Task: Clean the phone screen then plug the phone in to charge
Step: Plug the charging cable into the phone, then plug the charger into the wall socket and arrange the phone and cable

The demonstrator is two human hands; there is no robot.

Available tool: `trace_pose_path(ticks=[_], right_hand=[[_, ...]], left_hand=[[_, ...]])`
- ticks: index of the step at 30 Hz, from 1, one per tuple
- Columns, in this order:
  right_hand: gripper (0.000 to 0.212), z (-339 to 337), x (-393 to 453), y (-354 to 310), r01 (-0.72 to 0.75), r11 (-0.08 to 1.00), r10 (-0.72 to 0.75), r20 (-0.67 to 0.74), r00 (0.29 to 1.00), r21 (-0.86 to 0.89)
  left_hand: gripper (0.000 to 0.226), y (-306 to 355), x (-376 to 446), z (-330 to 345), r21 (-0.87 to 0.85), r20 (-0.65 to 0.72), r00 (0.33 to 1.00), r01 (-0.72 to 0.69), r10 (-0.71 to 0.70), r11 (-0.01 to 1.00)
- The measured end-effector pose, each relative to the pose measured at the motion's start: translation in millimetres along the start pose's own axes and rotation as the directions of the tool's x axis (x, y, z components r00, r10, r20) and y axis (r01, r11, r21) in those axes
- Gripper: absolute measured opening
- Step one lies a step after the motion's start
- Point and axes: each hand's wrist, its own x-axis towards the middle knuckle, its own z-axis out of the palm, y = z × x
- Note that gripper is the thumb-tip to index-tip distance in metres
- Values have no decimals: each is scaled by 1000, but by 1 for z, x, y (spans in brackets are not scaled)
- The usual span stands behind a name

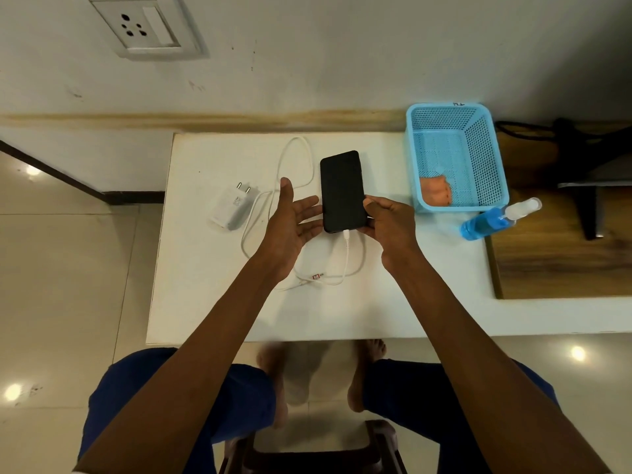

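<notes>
A black phone [342, 189] with a dark screen is over the middle of the white table [212, 309]. My right hand [386, 222] grips its lower right corner. A white cable [346, 254] is plugged into the phone's bottom edge and loops left to the white charger adapter [232, 208], which lies on the table with its pins up. My left hand [292, 217] is open, palm up, fingers spread just left of the phone. An orange cloth [436, 193] lies in the blue basket [492, 172]. A wall socket [145, 27] sits at the upper left.
A blue spray bottle [492, 220] lies on its side just right of the basket's near corner. A wooden surface [554, 254] with a black stand on it adjoins the table's right side. My knees and a stool are below the table's near edge.
</notes>
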Motion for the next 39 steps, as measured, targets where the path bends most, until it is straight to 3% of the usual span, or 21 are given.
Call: trace_pose_path(ticks=[9, 15, 21, 31, 35, 39], right_hand=[[26, 1, 2, 5, -22, 994, 17, -43, 999, -106], [19, 4, 4, 3, -68, 986, 57, -80, 995, -149], [31, 1, 8, 0, -76, 977, 58, -95, 994, -199], [23, -2, 6, -2, -44, 958, 31, -50, 998, -284], [19, -4, 2, 0, 118, 894, -128, 5, 992, -433], [18, -2, -2, 2, 444, 688, -422, 181, 888, -574]], left_hand=[[81, -4, 1, 1, -12, 24, 1000, 1, 0, 1000], [80, -4, 2, 0, -25, 39, 999, 12, -11, 1000], [81, -5, 4, -1, -10, 26, 999, 23, -22, 1000], [81, -9, 5, -1, 21, 82, 995, 46, -48, 999], [66, -1, 2, -4, 137, -19, 996, -81, 84, 987], [37, 17, -3, -21, 207, -172, 940, -259, 295, 943]])
